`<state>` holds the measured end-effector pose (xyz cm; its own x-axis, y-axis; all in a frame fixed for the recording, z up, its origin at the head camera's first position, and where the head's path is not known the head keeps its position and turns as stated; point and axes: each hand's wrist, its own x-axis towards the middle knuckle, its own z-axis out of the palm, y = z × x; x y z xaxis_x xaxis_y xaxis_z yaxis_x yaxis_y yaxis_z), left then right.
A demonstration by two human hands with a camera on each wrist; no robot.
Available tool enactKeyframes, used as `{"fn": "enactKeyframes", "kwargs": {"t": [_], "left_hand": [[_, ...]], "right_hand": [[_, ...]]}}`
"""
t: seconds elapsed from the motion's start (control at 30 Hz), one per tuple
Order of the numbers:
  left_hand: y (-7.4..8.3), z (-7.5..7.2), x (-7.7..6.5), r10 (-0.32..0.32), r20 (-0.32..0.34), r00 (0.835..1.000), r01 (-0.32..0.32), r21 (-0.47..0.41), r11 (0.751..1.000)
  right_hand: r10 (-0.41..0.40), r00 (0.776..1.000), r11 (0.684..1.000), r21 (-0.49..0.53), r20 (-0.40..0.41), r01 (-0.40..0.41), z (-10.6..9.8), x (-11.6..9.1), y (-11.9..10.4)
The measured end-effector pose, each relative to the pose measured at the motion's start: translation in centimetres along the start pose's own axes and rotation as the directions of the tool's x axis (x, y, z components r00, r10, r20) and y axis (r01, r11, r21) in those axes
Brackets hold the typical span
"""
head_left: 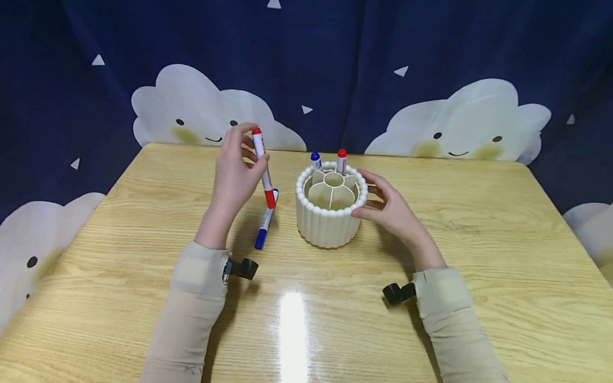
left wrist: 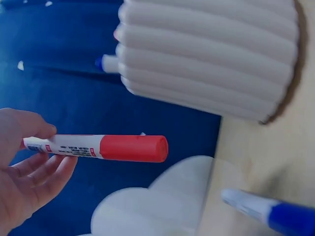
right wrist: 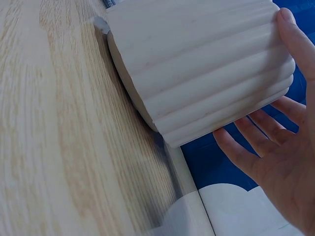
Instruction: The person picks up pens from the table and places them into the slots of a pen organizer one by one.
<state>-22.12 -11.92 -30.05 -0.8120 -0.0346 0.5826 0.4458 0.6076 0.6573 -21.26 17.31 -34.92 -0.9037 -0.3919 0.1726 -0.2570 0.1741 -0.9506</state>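
Note:
Pinched between thumb and fingers of my left hand [head_left: 238, 167] is a white marker with red ends [head_left: 263, 160], held tilted above the table. The left wrist view shows its red end [left wrist: 133, 148] pointing away from the palm. My right hand [head_left: 395, 210] holds the right side of a cream ribbed pen holder [head_left: 328, 227], thumb at the rim and fingers along the wall [right wrist: 197, 73]. Inside the holder stand a blue-capped marker [head_left: 316, 159] and a red-capped marker [head_left: 341, 161], at its back compartments. A blue marker [head_left: 265, 225] lies on the table below the left hand.
The wooden table [head_left: 361, 333] carries the holder near its back edge. Behind it hangs a dark blue curtain [head_left: 334, 54] with white clouds and triangles. A small black camera sits at each wrist, the left one [head_left: 245, 268] and the right one [head_left: 396, 294].

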Motion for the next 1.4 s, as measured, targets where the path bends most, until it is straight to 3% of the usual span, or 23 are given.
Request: {"fn": "enactKeyframes", "kwargs": {"t": [0.3,0.53,0.7,1.03,1.4], "left_hand": [[3.0,-0.1,1.3,0.099,-0.067,0.993,-0.102,-0.053,0.993],[4.5,0.4,1.8,0.196,-0.131,0.972,-0.211,-0.107,0.972],[5.2,1.3,1.7,0.231,-0.148,0.962,-0.253,-0.150,0.956],[5.2,3.2,1.3,0.250,-0.143,0.958,-0.274,-0.189,0.943],[5.1,4.5,0.6,0.208,-0.136,0.969,-0.233,-0.204,0.951]], "right_hand": [[-0.002,1.000,1.000,-0.003,0.002,0.002,0.1,-0.2,-0.3],[-0.011,1.000,1.000,0.017,0.009,0.010,-0.4,0.4,1.5],[-0.018,1.000,1.000,0.008,0.003,0.018,-0.5,0.6,2.2],[-0.001,1.000,1.000,0.003,0.006,0.001,0.0,0.0,0.3],[-0.002,1.000,1.000,-0.011,0.005,0.002,0.1,-0.1,-0.2]]}}
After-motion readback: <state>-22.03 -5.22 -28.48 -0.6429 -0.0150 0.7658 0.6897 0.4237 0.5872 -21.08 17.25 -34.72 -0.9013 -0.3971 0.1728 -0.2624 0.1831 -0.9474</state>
